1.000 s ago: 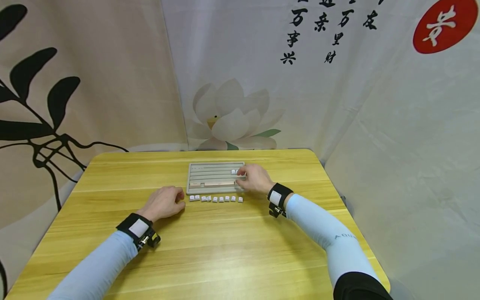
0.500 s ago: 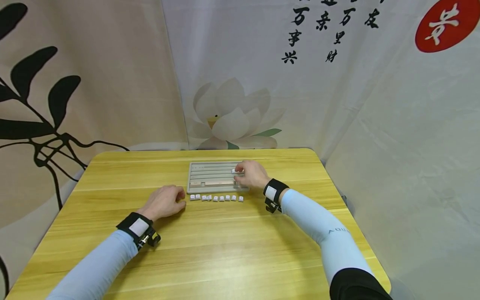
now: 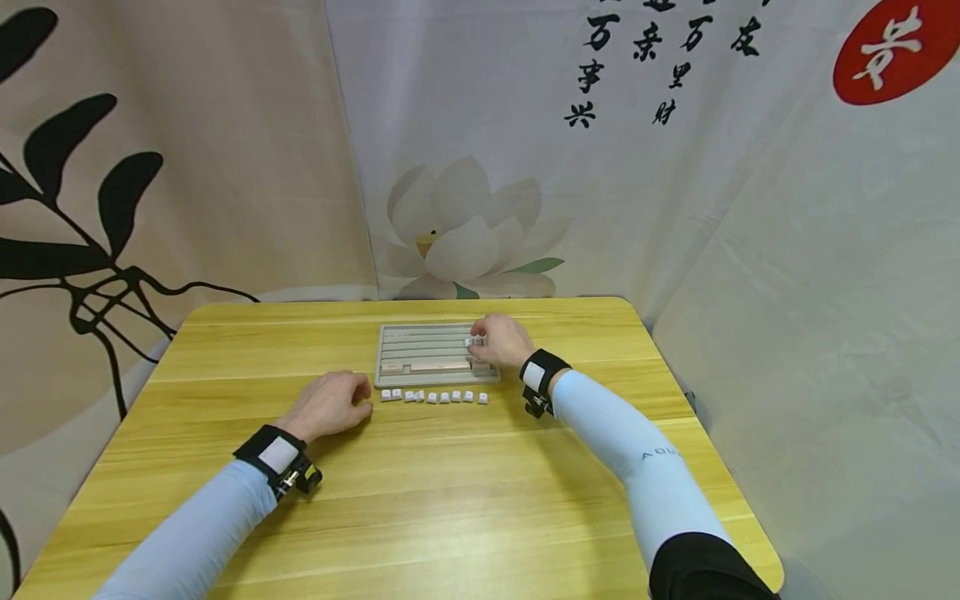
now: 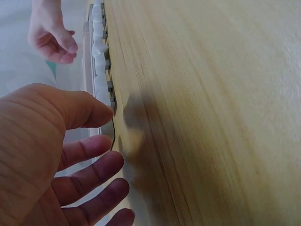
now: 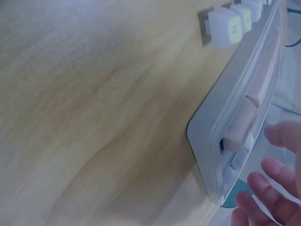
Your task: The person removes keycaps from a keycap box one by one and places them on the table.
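In the head view, a pale keyboard [image 3: 427, 355] with a pinkish space bar [image 3: 438, 367] lies at the far middle of the table. My right hand [image 3: 506, 340] is over its right end, thumb and fingers bent around a small white keycap [image 3: 468, 342]. The right wrist view shows a gap between that thumb and forefinger, with nothing visible held in it. My left hand [image 3: 330, 406] rests on the table beside the left end of a row of several white keycaps [image 3: 444, 397]. Its fingers are loosely curled and hold nothing, as the left wrist view shows.
The keycap row stands along the front edge of the keyboard on the wooden table [image 3: 465, 500]. A printed curtain [image 3: 465, 125] hangs behind the table, with another light cloth [image 3: 825, 292] at the right.
My right hand has shifted slightly left and away from me along the keyboard, uncovering more of its lower right corner. My left hand and the keycap row have stayed in place.
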Demonstrator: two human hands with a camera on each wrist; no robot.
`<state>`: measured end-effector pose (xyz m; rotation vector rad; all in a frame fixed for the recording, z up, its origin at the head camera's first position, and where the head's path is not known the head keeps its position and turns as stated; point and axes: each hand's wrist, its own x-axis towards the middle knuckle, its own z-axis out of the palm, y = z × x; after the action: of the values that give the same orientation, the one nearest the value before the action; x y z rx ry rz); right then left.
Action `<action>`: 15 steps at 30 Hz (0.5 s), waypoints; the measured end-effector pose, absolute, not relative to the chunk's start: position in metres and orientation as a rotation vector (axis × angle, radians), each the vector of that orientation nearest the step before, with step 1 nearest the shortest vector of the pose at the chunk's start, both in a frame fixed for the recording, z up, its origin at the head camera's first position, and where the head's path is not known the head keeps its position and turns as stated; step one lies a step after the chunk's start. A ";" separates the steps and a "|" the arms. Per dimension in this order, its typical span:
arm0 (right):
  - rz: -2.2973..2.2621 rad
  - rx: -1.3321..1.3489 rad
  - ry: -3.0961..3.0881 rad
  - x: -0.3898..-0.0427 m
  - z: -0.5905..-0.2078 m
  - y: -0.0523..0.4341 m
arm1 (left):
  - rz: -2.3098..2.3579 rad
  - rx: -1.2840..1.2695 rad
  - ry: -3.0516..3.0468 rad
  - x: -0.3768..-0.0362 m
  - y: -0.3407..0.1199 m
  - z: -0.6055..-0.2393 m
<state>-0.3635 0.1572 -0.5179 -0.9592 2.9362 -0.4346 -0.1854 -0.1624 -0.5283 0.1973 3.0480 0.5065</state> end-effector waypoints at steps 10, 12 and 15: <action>-0.406 -0.921 2.945 -0.373 -0.525 0.152 | 0.509 0.193 3.051 -0.186 -0.161 -0.527; -0.413 -0.924 2.943 -0.375 -0.526 0.151 | 0.508 0.194 3.053 -0.186 -0.161 -0.527; -0.421 -0.928 2.941 -0.378 -0.527 0.149 | 0.513 0.194 3.056 -0.187 -0.162 -0.527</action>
<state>-0.3776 0.1495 -0.5268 -0.9279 2.9406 -0.4213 -0.1869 -0.1615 -0.5272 0.1936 3.0558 0.5133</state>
